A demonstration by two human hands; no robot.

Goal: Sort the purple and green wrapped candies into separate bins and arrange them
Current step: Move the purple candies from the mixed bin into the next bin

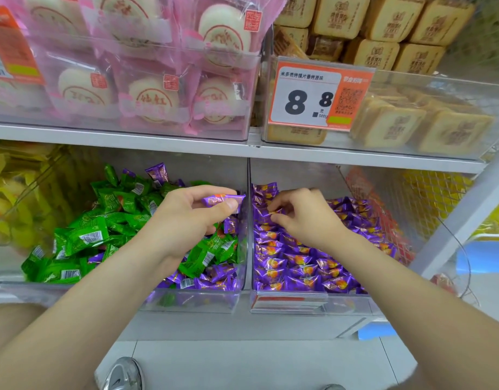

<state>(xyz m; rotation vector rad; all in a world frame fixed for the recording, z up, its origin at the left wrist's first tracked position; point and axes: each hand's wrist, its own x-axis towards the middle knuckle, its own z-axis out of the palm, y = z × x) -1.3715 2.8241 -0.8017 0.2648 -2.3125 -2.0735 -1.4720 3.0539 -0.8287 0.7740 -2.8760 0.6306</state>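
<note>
1. The right bin (352, 302) holds only the rowed purple candies (296, 266), laid in fairly neat lines towards the front and looser at the back right. This side looks largely done.
2. The left bin (192, 301) is still mixed. The green candies (85, 237) fill most of it in a loose heap, and stray purple candies (211, 280) lie along its front right corner, with a few more at the back.
3. The left hand (186, 218) pinches a single purple candy (223, 199) between thumb and forefinger, raised above the left bin just beside the divider and not yet across.
4. The right hand (304, 218) reaches into the right bin with curled fingers, its thumb and forefinger apparently pinching one of the rowed purple candies near the divider.
5. Judged from this, sorting is well past halfway. What remains is moving the held candy over, clearing the last purple strays from the left bin, and tidying the green heap, which is not arranged at all.
</note>
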